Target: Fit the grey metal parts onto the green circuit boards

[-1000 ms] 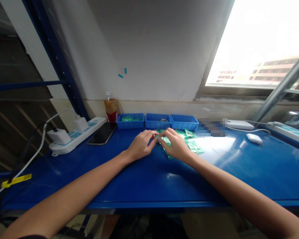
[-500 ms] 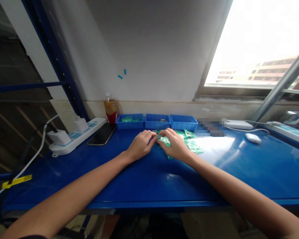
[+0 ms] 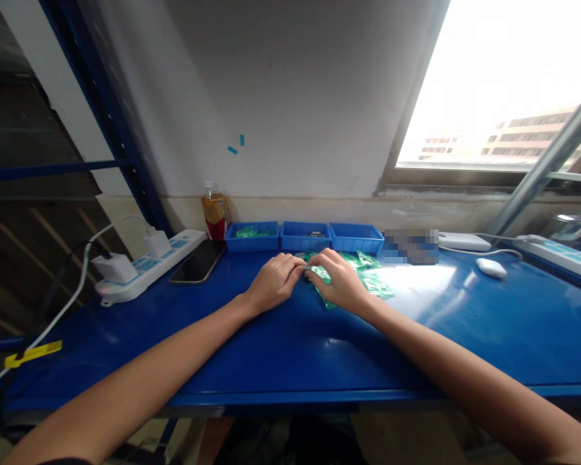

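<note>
My left hand [image 3: 275,283] is closed in a pinch on a small metallic piece [image 3: 308,267], too small to name. From the other side, the bent fingers of my right hand [image 3: 337,279] close on the same piece, so both sets of fingertips nearly meet. Green plastic packets [image 3: 377,284] lie on the blue table under and beyond my right hand. Just behind stand three blue bins: the left bin [image 3: 252,244] holds green packets, the middle bin [image 3: 306,243] holds small metal parts, and the right bin [image 3: 357,245] shows nothing inside.
A phone [image 3: 199,261] and a white power strip [image 3: 150,268] lie at the left, with a drink bottle [image 3: 215,212] behind. At the right are a white earbud case [image 3: 491,268], a white device [image 3: 465,241] with a cable and another power strip [image 3: 566,258]. The blue table [image 3: 290,361] ends nearby.
My right fingers have shifted slightly around the metallic piece, and its visible part looks a little different. My left hand stays almost still.
</note>
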### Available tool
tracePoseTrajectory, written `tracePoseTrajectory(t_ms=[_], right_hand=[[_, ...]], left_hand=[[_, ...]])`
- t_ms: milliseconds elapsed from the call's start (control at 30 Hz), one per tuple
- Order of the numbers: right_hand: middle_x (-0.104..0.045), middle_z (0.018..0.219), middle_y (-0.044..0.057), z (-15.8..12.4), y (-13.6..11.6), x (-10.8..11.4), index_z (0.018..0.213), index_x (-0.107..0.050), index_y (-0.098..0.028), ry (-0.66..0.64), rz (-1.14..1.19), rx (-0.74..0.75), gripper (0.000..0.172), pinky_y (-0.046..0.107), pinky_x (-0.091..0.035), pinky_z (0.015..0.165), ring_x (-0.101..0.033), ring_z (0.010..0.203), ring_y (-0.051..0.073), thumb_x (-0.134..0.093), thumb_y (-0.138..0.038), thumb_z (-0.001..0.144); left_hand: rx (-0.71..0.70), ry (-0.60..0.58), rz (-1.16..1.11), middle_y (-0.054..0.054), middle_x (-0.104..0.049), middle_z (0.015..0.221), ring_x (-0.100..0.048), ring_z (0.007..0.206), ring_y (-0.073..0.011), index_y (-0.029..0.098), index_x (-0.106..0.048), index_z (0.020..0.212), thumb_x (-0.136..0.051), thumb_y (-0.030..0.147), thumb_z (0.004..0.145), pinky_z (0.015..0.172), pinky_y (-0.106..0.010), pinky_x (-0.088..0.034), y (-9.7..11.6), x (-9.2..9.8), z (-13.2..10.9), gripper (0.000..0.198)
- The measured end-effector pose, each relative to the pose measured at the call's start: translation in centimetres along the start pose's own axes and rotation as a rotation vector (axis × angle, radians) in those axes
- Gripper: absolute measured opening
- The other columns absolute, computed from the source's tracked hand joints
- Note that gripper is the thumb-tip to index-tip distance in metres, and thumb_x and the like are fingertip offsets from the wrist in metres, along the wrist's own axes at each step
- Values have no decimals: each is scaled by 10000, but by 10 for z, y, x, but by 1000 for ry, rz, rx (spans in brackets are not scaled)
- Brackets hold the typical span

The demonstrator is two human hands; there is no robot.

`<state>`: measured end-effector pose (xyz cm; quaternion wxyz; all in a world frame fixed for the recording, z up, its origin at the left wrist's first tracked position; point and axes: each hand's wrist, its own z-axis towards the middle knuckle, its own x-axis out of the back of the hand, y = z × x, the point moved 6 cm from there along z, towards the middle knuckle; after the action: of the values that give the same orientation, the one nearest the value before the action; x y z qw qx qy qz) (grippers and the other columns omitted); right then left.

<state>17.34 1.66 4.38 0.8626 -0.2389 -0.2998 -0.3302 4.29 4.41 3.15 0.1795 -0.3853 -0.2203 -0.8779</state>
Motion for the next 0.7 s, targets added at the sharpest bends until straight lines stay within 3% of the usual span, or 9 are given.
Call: tracePoseTrajectory(t_ms=[133,233,467,700], right_hand=[[-586,879,65,0,1,0,911,-563,-203,16,19,-3,82,333,-471,760,-563,833,199,-520,-268,888],[-585,876,62,0,1,0,906,-563,-203,16,25,-6,81,333,-471,753,-563,830,199,-518,-268,890],[-591,885,60,-1,0,1,929,-558,-208,23,24,-10,105,339,-472,759,-565,845,204,-544,-296,874],[-588,924,63,-1,-1,2,1004,-532,-208,31,25,24,169,340,-473,770,-565,866,209,-560,-205,837]], left_hand=[[-16,49,-10,-64,-604,957,-560,894,-197,178,-509,1116,-470,283,920,809,-335,-453,1,2,-1,226],[-31,75,-2,-61,-594,926,-563,877,-199,174,-509,1077,-511,295,899,789,-331,-456,0,2,-2,215],[-29,59,16,-67,-617,947,-558,886,-200,169,-538,1013,-455,305,933,795,-335,-448,-1,1,-1,178],[-27,24,12,-67,-623,952,-548,901,-195,167,-555,999,-380,313,966,819,-336,-436,1,0,0,231]])
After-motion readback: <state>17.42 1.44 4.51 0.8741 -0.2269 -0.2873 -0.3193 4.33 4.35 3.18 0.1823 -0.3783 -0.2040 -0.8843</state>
